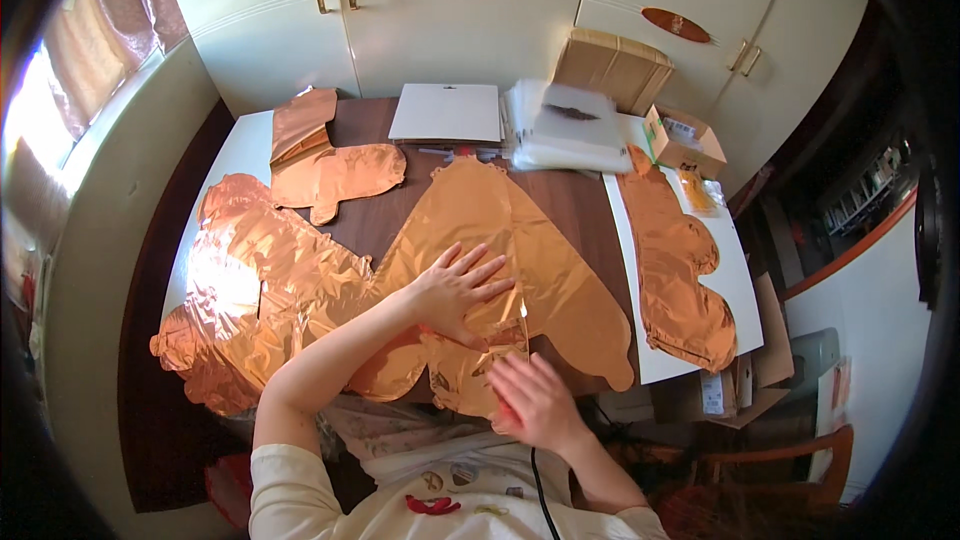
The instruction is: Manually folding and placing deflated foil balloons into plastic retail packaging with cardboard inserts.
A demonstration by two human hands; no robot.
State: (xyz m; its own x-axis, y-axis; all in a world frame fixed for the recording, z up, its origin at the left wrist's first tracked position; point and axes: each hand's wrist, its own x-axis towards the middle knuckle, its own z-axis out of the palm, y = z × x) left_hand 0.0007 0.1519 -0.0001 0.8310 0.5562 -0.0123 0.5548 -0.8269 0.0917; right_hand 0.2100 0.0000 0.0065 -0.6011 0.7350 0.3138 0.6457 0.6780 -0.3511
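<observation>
My left hand lies flat with fingers spread on a large copper-coloured foil balloon, which is flat and uninflated. It presses near the balloon's middle fold. My right hand, slightly blurred, is closed at the near edge of the foil. A bit of red shows at its palm and a black cord hangs below it; what it grips is mostly hidden. To the left, a crumpled shiny pile of foil balloons touches the large one.
A smaller foil piece lies at the far left. Another curved foil balloon rests on a white board at right. White envelopes, clear plastic bags and an open small box line the back. A wooden chair stands lower right.
</observation>
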